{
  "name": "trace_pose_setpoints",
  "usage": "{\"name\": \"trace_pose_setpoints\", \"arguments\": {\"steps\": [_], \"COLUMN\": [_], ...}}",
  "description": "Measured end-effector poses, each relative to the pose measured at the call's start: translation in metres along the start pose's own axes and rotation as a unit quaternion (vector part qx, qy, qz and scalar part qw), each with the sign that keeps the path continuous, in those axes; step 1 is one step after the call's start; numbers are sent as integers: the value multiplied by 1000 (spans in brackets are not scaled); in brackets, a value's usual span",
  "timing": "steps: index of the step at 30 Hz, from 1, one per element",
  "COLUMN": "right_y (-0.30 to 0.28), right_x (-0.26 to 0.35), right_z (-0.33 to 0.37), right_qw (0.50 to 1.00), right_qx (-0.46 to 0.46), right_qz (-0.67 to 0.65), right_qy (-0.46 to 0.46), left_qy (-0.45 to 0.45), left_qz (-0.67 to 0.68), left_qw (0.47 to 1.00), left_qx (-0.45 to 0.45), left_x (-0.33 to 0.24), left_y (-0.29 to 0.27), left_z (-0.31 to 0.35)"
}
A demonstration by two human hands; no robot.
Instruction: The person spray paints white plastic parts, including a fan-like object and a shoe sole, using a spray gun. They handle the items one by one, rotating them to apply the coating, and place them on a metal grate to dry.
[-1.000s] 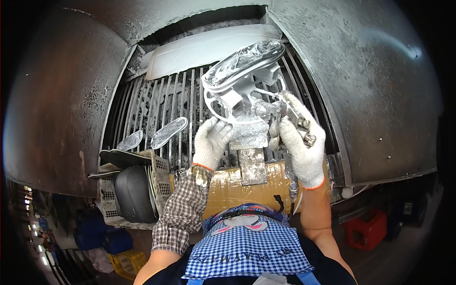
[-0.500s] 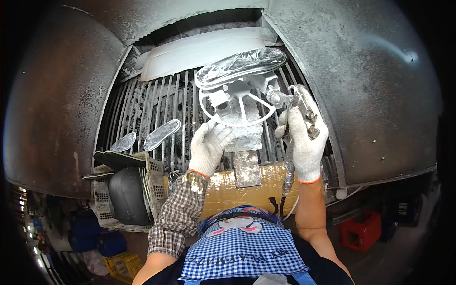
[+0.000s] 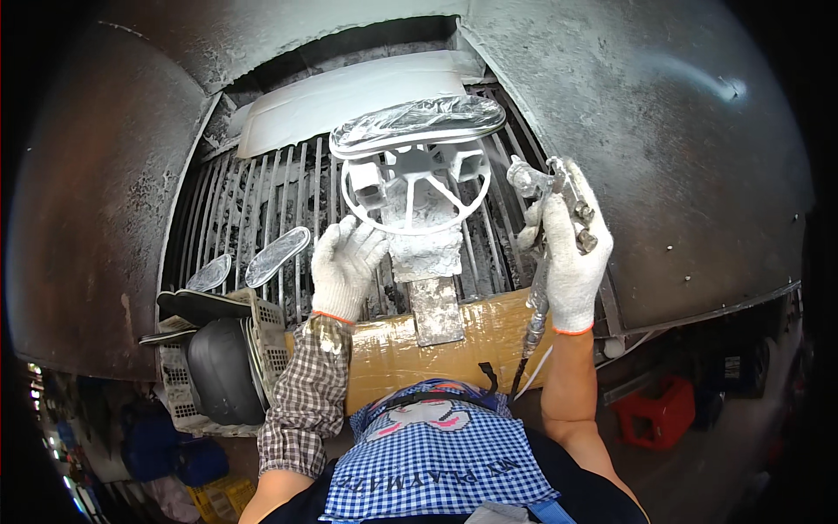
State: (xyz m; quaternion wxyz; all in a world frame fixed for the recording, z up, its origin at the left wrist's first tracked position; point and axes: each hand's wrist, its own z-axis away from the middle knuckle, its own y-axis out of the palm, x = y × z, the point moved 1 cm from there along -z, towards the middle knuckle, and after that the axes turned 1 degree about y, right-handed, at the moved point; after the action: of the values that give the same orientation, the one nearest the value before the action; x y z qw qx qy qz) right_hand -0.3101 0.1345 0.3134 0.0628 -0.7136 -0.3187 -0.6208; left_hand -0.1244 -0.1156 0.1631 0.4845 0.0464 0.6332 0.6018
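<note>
Right hand (image 3: 573,262) wrapped round spray gun (image 3: 526,180), left hand (image 3: 342,272) half-open at wheel-shaped turntable (image 3: 412,194), best turned evenly with gun square to film-covered shoe sole (image 3: 419,125).

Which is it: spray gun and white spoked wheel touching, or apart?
Apart: the head view shows dark grating between the spray gun and the white spoked wheel.

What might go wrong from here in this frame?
The spray gun in the right hand has its nozzle toward the spoked wheel, so any spray might reach the left hand.

The left fingertips are close to the wheel's rim, so a turning spoke could catch the glove.

The sole-shaped piece sits atop the wheel with no strap visible over it; a bump might shift it.
</note>
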Motion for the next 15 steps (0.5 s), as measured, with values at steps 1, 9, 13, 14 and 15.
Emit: {"name": "trace_pose_setpoints", "arguments": {"steps": [1,9,13,14,15], "right_y": [-2,-1,6,6,4], "right_x": [1,17,15,15,16], "right_z": [0,20,24,23,22], "right_qw": [1000,994,994,995,996], "right_qx": [-12,10,35,29,23], "right_qz": [12,98,96,89,82], "right_qy": [-2,-38,-38,-34,-30], "left_qy": [1,12,12,16,19], "left_qz": [-1,13,22,17,13], "left_qw": [1000,1000,1000,1000,1000], "left_qx": [7,0,-3,-2,-1], "left_x": [-1,-8,-12,-14,-15], "left_y": [0,-4,-7,-7,-7], "left_z": [-1,-6,-9,-10,-10]}}
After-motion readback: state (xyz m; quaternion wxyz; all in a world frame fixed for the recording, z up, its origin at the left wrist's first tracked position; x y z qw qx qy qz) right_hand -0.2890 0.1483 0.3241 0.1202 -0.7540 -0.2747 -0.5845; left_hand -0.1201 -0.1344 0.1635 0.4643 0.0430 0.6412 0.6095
